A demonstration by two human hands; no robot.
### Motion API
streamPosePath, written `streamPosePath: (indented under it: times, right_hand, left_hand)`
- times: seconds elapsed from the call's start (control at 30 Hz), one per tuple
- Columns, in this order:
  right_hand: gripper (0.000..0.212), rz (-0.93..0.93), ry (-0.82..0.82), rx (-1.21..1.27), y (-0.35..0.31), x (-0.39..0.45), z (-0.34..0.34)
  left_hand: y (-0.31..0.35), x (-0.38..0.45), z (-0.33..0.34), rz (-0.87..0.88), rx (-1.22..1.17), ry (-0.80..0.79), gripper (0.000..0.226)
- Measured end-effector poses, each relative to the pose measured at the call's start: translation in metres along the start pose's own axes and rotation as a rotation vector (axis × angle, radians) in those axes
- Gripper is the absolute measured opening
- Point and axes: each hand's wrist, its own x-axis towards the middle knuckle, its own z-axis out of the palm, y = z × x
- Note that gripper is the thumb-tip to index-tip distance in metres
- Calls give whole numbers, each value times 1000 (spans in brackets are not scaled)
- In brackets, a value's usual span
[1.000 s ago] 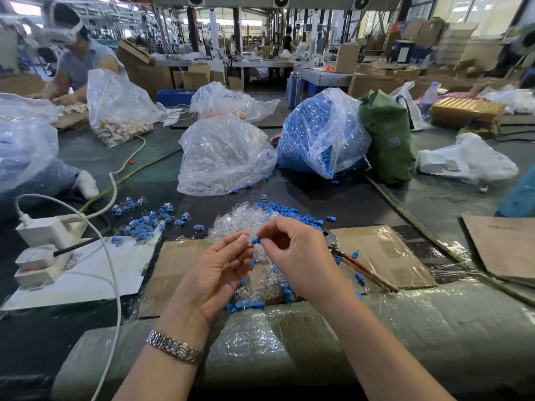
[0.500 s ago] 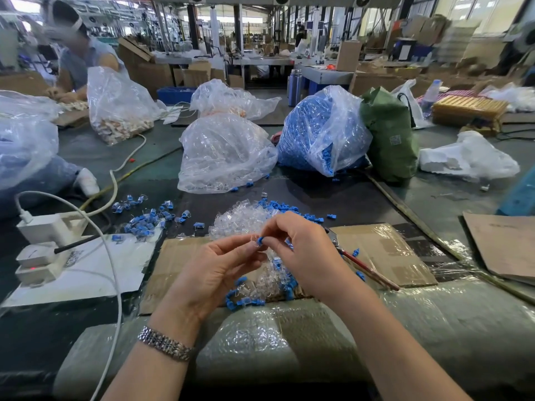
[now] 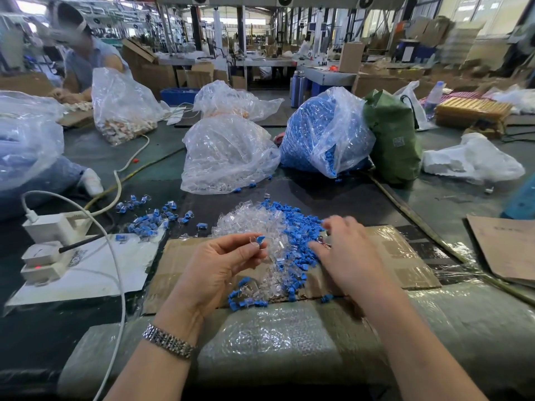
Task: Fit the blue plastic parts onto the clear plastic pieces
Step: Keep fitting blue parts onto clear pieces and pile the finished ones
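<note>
My left hand [image 3: 223,264] pinches a clear plastic piece with a blue part [image 3: 258,240] fitted on it, held above the cardboard sheet [image 3: 399,256]. My right hand [image 3: 344,250] is stretched over the loose blue parts [image 3: 301,227], fingers spread and blurred; I cannot tell whether it holds anything. A heap of clear pieces [image 3: 249,221] lies between the hands. More blue and clear pieces [image 3: 252,296] lie at the near edge of the cardboard. Joined blue-and-clear pieces [image 3: 150,218] are scattered to the left.
A bag of clear pieces [image 3: 225,157] and a bag of blue parts [image 3: 321,131] stand behind the heap, a green bag [image 3: 393,140] beside them. A white power strip [image 3: 46,241] with cables sits at left. Another person [image 3: 84,59] works at far left.
My right hand let go of the piece and moved right over the blue parts. My left hand kept the joined piece and stayed roughly in place.
</note>
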Motion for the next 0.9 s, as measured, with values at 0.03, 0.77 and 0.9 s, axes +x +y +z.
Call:
streamPosePath:
  times: [0.03,0.77,0.9]
  right_hand:
    - [55,135,-56,-161,10,1,-1]
    - [25,-59,-677,396,-28,-11,-25]
    - [24,-104,-698,453,-39,-17,-23]
  left_hand:
    - [-1,1,-1,-2,-14,2,23]
    - [5,9,4,36,-122,93,20]
    - [8,5,3,54,-80,92,20]
